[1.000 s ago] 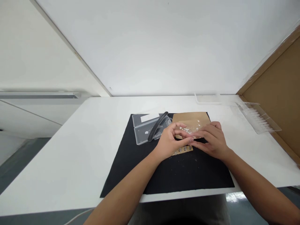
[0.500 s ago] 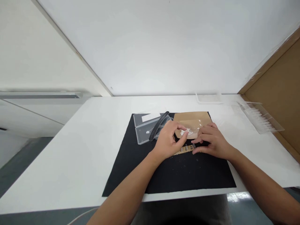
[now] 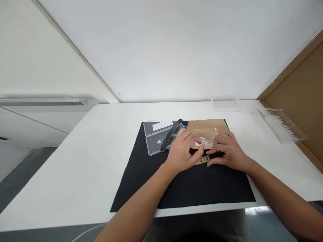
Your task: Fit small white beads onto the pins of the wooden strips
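A short tan strip [image 3: 203, 159] with small shiny pieces standing on it lies on the black mat [image 3: 186, 188]. My right hand [image 3: 226, 152] holds the strip's right end between thumb and fingers. My left hand [image 3: 183, 149] is over the strip's left part and hides it. Its thumb and forefinger are curled close together; I cannot make out anything between them. Just beyond the fingers, small white flakes [image 3: 205, 141] lie on a brown paper sheet [image 3: 207, 124].
Left of the hands, a black curved nail file [image 3: 171, 135] lies across an open clear plastic case [image 3: 153, 144] with a white label [image 3: 162, 125]. A clear tray [image 3: 225, 105] stands at the back. Clear plastic pieces [image 3: 280, 126] lie near the cardboard wall [image 3: 300, 87] at right.
My left hand has shifted slightly right and covers more of the strip's left part. The right hand stays at the strip's right end.
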The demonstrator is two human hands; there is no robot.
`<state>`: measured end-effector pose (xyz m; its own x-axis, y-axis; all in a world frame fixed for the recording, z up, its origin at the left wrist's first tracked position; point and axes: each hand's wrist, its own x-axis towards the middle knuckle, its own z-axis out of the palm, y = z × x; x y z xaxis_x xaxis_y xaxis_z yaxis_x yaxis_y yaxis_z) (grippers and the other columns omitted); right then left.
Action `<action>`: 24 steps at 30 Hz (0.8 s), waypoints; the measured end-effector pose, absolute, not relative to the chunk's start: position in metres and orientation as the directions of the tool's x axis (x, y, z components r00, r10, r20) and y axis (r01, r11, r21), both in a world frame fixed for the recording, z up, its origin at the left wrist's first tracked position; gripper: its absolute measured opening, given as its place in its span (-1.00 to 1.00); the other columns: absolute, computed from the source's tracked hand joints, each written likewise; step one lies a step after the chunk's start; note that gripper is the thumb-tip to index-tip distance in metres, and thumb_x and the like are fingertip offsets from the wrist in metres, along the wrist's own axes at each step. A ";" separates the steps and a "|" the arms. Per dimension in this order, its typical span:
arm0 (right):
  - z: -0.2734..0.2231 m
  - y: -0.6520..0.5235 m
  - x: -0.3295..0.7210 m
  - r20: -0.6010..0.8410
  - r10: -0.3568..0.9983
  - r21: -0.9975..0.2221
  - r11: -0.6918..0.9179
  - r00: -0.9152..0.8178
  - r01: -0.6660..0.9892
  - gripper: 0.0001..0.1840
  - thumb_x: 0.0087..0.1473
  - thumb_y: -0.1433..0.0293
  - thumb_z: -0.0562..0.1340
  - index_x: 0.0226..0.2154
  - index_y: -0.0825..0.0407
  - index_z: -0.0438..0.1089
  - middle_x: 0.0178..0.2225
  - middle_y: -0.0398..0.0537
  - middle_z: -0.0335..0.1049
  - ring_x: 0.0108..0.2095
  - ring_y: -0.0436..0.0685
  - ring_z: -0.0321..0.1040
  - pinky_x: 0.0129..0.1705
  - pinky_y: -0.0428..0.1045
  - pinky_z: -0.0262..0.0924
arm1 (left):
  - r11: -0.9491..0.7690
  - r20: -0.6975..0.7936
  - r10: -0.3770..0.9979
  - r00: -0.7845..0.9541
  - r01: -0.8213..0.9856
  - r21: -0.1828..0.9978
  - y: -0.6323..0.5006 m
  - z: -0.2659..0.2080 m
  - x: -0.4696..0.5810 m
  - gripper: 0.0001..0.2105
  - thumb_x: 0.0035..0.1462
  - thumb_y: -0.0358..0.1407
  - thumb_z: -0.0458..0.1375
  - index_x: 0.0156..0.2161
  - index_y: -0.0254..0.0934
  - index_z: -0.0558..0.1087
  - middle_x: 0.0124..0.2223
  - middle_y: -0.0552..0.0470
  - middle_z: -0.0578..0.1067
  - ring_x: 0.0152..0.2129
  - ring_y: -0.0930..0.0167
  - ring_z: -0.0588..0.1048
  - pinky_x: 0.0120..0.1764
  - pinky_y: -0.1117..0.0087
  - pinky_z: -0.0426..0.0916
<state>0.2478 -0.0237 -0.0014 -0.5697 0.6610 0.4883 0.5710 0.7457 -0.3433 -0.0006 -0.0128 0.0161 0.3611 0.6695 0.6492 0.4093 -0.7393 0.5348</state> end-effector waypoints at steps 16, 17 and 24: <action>-0.002 -0.024 0.247 0.480 0.657 -0.322 0.749 -0.582 0.579 -0.58 0.10 -0.07 0.47 -0.23 -0.10 0.60 -0.31 -0.13 0.41 -0.28 0.12 0.31 -0.07 0.11 -0.03 | -0.799 0.686 0.592 0.422 0.419 0.431 -0.011 0.013 0.000 -0.97 0.33 -0.36 0.19 -0.20 -0.25 0.44 -0.24 -0.07 0.54 -0.23 0.28 0.47 -0.10 0.18 0.42; -0.002 -0.024 0.247 0.476 0.655 -0.317 0.751 -0.587 0.580 -0.59 0.10 -0.06 0.47 -0.23 -0.10 0.60 -0.31 -0.13 0.41 -0.28 0.12 0.30 -0.07 0.11 -0.03 | -0.798 0.686 0.592 0.422 0.421 0.430 -0.012 0.013 0.000 -0.97 0.33 -0.36 0.20 -0.20 -0.25 0.44 -0.24 -0.07 0.54 -0.23 0.28 0.47 -0.10 0.18 0.42; -0.002 -0.026 0.245 0.448 0.659 -0.294 0.747 -0.604 0.597 -0.62 0.14 -0.02 0.47 -0.27 -0.06 0.57 -0.30 -0.11 0.42 -0.27 0.13 0.28 -0.07 0.12 -0.04 | -0.804 0.686 0.585 0.434 0.423 0.418 -0.012 0.014 0.000 -0.96 0.34 -0.36 0.18 -0.21 -0.25 0.43 -0.25 -0.06 0.55 -0.24 0.30 0.47 -0.10 0.18 0.42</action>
